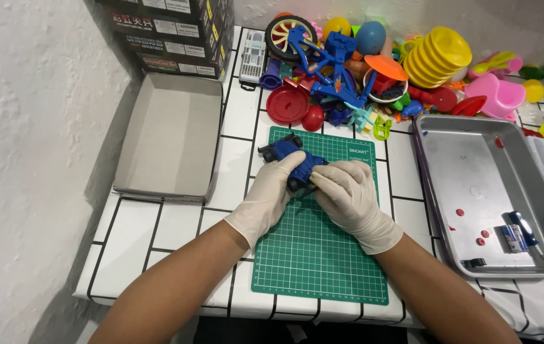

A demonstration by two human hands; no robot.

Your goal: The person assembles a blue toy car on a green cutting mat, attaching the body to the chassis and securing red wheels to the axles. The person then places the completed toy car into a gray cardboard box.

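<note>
Both gloved hands clamp a blue toy vehicle (294, 162) at the far end of the green cutting mat (313, 255): the left hand (272, 191) grips its left side, the right hand (348, 191) its right. A metal tray (469, 172) lies to the right.

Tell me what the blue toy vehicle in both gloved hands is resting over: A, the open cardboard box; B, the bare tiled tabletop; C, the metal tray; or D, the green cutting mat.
D: the blue toy vehicle, held by the left hand and right hand, sits over the top of the green cutting mat, apart from the metal tray and cardboard box.
</note>
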